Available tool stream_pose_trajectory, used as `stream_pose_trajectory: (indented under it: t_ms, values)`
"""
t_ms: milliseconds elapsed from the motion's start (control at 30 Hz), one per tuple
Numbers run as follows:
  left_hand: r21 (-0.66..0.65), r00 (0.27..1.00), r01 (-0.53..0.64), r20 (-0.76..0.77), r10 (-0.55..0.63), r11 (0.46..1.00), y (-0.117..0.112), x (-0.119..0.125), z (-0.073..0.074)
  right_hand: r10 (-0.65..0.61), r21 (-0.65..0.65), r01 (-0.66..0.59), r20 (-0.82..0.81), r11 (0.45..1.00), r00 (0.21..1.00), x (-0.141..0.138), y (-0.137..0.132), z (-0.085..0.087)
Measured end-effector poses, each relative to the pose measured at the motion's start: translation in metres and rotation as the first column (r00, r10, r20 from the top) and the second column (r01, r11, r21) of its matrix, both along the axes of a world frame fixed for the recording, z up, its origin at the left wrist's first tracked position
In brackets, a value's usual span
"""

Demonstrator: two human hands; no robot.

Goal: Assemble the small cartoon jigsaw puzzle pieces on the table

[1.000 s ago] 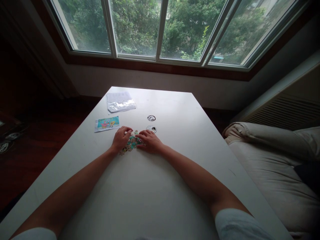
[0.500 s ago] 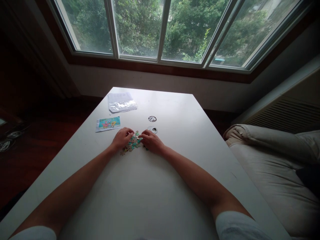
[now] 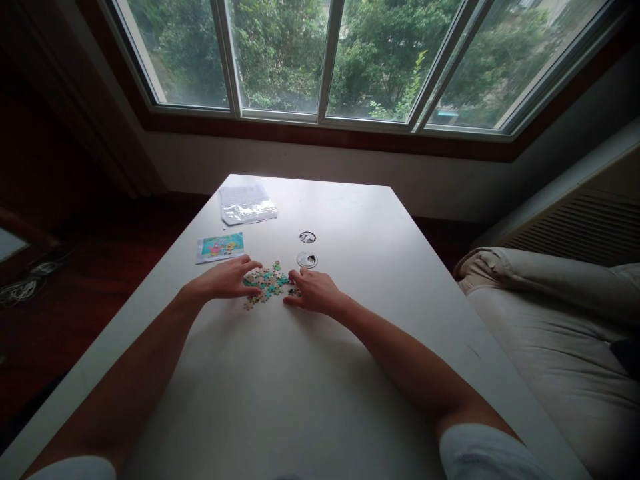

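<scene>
A loose pile of small jigsaw puzzle pieces [image 3: 270, 283], some teal and some pale, lies on the white table [image 3: 280, 373] between my hands. My left hand [image 3: 229, 277] is at the pile's left edge, thumb and fingers apart around that side. At the right edge is my right hand [image 3: 316, 289], its thumb and fingers also spread, with a few pieces partly hidden beneath them. Neither hand visibly grips a piece. Just behind my left hand lies a small picture sheet [image 3: 220, 247] with colourful cartoon figures on teal.
A clear plastic bag with papers [image 3: 247, 204] lies at the table's far left. Two round cable holes [image 3: 307, 259] are in the tabletop behind my right hand. A cushioned sofa [image 3: 530, 333] stands along the right, and a window [image 3: 320, 67] rises beyond the table.
My hands have moved apart, the left one outward to the left and the right one slightly right. Their fingers have spread, and more of the pile shows between them.
</scene>
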State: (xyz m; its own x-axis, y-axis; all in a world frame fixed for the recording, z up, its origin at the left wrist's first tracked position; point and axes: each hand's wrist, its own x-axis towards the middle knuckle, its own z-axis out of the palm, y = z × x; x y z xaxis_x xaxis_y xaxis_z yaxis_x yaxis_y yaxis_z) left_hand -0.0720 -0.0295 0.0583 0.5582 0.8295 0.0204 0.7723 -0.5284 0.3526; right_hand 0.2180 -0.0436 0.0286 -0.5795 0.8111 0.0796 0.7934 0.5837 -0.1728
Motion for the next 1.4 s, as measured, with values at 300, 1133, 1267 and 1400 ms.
stream_pose_trajectory:
  t_ms: [300,1133,1267,1400]
  values:
    - [-0.037,1.0,0.014,-0.009,-0.015,0.999,-0.014,0.016,-0.003,-0.012,0.008,0.012,-0.003,1.0,1.0,-0.011,0.0,0.0]
    - [-0.054,0.961,-0.02,-0.275,0.004,0.998,-0.019,0.036,0.006,0.102,0.058,-0.084,-0.473,0.995,0.875,-0.01,0.025,-0.034]
    - [-0.064,0.972,-0.003,-0.236,-0.012,0.998,-0.017,0.035,0.005,0.138,0.049,-0.133,-0.565,0.99,0.813,-0.009,0.027,-0.037]
    - [-0.037,0.974,-0.006,-0.227,-0.003,0.999,-0.013,0.034,0.003,0.177,0.056,-0.18,-0.605,0.982,0.777,-0.009,0.027,-0.038]
